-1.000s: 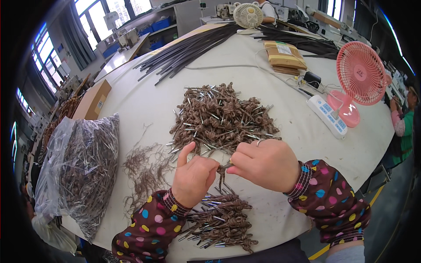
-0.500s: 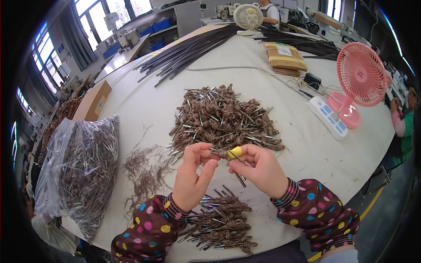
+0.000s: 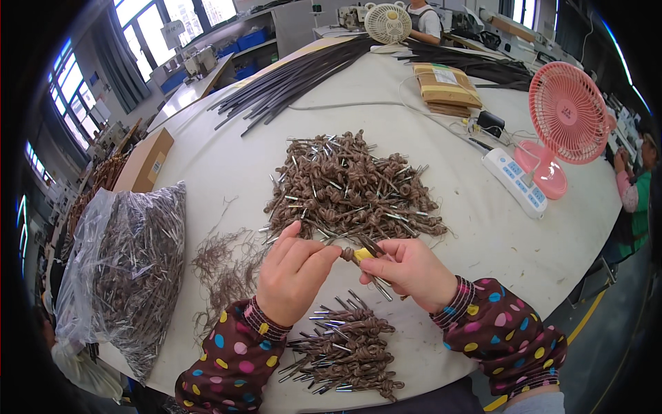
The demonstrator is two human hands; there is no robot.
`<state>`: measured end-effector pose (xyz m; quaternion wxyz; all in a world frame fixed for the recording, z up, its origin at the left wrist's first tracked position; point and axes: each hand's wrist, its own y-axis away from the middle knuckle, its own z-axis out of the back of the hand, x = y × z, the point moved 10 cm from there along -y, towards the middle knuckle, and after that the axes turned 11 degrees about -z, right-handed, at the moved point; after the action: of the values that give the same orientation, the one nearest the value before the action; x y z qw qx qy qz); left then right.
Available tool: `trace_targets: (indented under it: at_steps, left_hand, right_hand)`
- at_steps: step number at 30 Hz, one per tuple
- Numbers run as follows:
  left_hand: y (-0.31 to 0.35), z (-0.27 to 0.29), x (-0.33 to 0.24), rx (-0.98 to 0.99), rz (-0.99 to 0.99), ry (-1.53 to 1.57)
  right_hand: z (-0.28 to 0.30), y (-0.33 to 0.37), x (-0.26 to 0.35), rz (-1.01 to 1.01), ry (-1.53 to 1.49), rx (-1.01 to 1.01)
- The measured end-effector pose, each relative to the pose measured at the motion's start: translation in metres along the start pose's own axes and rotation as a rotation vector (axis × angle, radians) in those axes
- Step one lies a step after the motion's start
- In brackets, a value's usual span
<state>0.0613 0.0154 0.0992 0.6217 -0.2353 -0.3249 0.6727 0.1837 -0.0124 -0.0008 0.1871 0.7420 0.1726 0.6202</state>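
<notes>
Compared with half a second ago, the thumb of my left hand (image 3: pixel 293 276) has come in against its fingers, and strands now fan up above my right hand (image 3: pixel 414 272). Between the two, over the white-covered desk (image 3: pixel 483 248), hangs a thin, brown, knotted cord (image 3: pixel 347 254) with silvery tips on its loose ends. My left grip is pinched together at the knot's left side, one finger raised free; my right grip is closed on the strands, with a yellow band (image 3: pixel 362 254) that seems to wrap a finger. I judge this step to be working the knot, though whether tightening or loosening I can't tell. The next move calls for a steady left pinch while the right draws the strands evenly. Beyond my hands sits a big, tangled heap (image 3: pixel 352 183) of similar cords; nearer me lies a smaller, more orderly pile (image 3: pixel 358 348).
</notes>
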Motion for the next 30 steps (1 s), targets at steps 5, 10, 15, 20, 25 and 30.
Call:
trace_targets:
  at_steps: [5,10,15,20,25,30]
  left_hand:
    - [-0.002,0.000,0.013,0.004,0.140,0.175]
    - [0.012,-0.016,0.026,-0.005,0.363,0.456]
    - [0.006,-0.005,0.020,-0.032,0.235,0.369]
    - [0.005,-0.011,0.018,-0.035,0.200,0.363]
    - [0.005,-0.006,0.016,-0.030,0.200,0.346]
    - [0.007,-0.012,0.017,0.006,0.214,0.352]
  right_hand:
    - [-0.006,-0.006,-0.010,-0.038,-0.086,0.157]
    - [-0.011,-0.003,-0.004,0.030,0.051,0.127]
    - [0.003,0.033,0.052,0.624,0.610,-0.396]
    - [-0.012,0.051,0.074,0.763,0.954,-0.523]
    - [-0.026,0.055,0.082,0.826,1.129,-0.563]
    - [-0.032,0.052,0.086,0.817,1.242,-0.552]
